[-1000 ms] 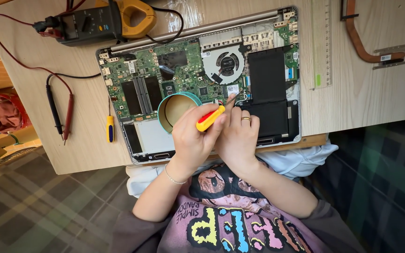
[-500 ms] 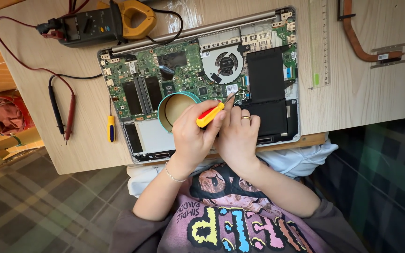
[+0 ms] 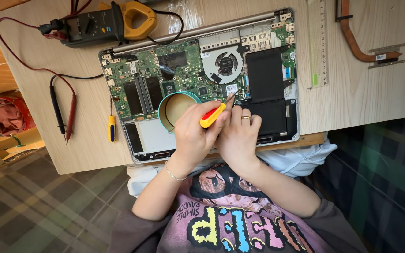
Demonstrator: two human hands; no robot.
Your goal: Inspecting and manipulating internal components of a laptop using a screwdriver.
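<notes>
An opened laptop (image 3: 141,136) lies on the wooden table with its green circuit board (image 3: 151,70), round fan (image 3: 227,63) and black battery (image 3: 266,75) exposed. My left hand (image 3: 193,136) grips a red and yellow screwdriver (image 3: 212,115). Its tip touches the board by the battery's left edge. My right hand (image 3: 240,133), with a ring on one finger, has its fingers curled against the screwdriver's shaft and rests on the battery. A teal tape roll (image 3: 161,112) sits on the laptop just left of my left hand.
A clamp meter (image 3: 104,23) lies at the back left, its red and black probes (image 3: 62,107) left of the laptop. A small blue and yellow screwdriver (image 3: 112,127) lies by the laptop's left edge. A clear ruler (image 3: 318,44) and copper heat pipe (image 3: 359,40) are on the right.
</notes>
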